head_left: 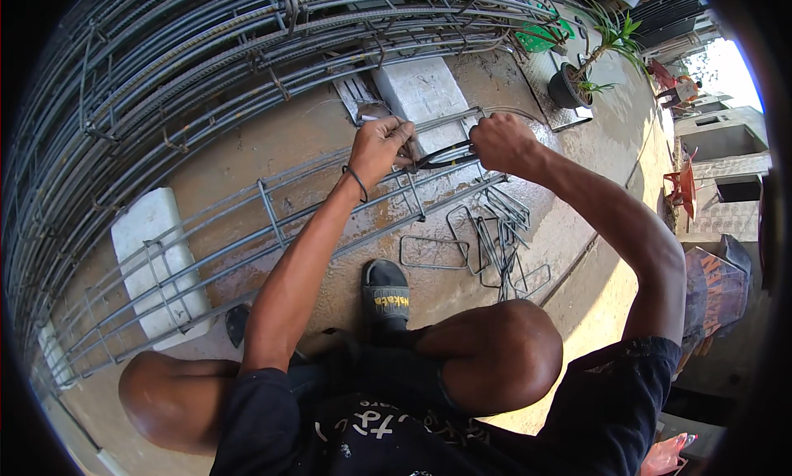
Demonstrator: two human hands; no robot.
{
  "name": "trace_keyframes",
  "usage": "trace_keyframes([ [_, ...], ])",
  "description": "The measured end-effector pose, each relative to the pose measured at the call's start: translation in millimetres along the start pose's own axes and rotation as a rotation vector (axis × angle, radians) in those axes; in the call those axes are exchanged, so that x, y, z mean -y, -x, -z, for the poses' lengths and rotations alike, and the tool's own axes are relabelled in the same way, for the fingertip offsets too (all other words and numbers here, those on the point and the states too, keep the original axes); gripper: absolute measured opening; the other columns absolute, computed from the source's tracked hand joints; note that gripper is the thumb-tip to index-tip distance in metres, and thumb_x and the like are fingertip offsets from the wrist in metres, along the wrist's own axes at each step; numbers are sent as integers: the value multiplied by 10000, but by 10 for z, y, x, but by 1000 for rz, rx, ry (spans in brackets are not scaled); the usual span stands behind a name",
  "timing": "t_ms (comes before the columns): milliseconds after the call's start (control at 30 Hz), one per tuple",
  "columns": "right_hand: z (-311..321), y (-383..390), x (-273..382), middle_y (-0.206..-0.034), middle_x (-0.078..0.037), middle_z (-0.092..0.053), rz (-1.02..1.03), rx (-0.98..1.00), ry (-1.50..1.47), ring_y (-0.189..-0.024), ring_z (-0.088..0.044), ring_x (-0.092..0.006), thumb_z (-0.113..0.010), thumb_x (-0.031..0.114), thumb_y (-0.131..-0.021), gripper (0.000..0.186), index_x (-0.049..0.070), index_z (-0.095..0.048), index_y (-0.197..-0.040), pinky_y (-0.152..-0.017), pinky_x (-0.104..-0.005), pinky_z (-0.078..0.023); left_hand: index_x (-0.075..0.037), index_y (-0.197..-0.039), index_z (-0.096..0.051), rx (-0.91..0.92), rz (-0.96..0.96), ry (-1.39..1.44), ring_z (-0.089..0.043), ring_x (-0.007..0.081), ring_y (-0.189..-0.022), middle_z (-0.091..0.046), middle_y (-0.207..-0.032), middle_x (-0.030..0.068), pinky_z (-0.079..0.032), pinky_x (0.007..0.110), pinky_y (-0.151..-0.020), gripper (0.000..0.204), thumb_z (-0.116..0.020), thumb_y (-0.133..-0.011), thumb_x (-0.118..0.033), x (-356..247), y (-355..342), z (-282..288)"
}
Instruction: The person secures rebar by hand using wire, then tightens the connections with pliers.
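Your right hand (505, 142) is closed around a black-handled pincer tool (430, 159), its head at the long, grey steel-bar cage (270, 212) lying across white rectangular blocks (421, 82) before you. Your left hand (381, 148) has its fingers pinched together beside the tool's head; whether they grip wire, I can't tell. You seem to be fastening a joint; next likely calls for a steady left hold while the right twists.

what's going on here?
Someone crouches at a long steel-bar cage lying over white blocks. The right hand grips a dark-handled tool; the left hand is at the tool's head, its exact hold unclear. Loose wire loops lie beside the cage.
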State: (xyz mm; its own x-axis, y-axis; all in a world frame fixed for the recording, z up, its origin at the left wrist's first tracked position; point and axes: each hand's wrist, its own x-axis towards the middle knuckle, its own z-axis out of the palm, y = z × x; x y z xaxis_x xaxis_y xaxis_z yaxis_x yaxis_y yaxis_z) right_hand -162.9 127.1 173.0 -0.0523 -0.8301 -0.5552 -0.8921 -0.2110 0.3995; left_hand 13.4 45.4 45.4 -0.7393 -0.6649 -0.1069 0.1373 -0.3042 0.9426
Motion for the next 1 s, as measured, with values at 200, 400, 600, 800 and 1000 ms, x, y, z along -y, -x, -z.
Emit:
trace_keyframes([
  [200, -594, 178, -168, -980, -128, -681, -29, 679, -787, -850, -675, -241, -344, 510, -961, 557, 100, -470, -1316, -689, -358, -500, 0, -893, -606, -120, -121, 77, -675, 171, -760, -658, -790, 89, -573, 301, -696, 243, -500, -970, -204, 26, -21, 70],
  [400, -1249, 1166, 329, -1103, -97, -641, -22, 444, -1642, -1020, -601, -207, -381, 474, -970, 539, 123, -435, -1375, -895, -358, -490, -3, -1015, -584, -87, -130, 464, -620, 130, -684, -588, -730, 36, -567, 301, -693, 248, -458, -986, -215, -191, 165, 211],
  [600, -2088, 1952, 934, -923, -137, -661, -320, 369, -1610, -837, -640, -199, -629, 461, -859, 567, -6, -575, -1176, -751, -326, -522, 0, -1039, -580, 51, 140, 194, -377, 23, -461, -429, -597, -41, -362, 207, -406, 277, -474, -983, -249, -370, 278, 144],
  [800, -1311, 1353, 925, -960, -155, -670, -589, -426, -1555, -885, -626, -171, -581, 324, -922, 427, -35, -584, -1153, -766, -300, -489, -40, -955, -621, 379, 370, 138, -284, 9, -455, -377, -563, -80, -199, 184, -389, 248, -521, -960, -267, 87, 528, -650],
  [1000, -788, 706, 581, -948, -101, -649, 30, -503, -2714, -891, -629, -175, -526, 236, -950, 393, -21, -497, -1246, -855, -348, -502, -50, -907, -601, 635, 501, 496, -285, 29, -438, -375, -544, -58, -196, 191, -393, 252, -517, -956, -282, 67, 598, -667],
])
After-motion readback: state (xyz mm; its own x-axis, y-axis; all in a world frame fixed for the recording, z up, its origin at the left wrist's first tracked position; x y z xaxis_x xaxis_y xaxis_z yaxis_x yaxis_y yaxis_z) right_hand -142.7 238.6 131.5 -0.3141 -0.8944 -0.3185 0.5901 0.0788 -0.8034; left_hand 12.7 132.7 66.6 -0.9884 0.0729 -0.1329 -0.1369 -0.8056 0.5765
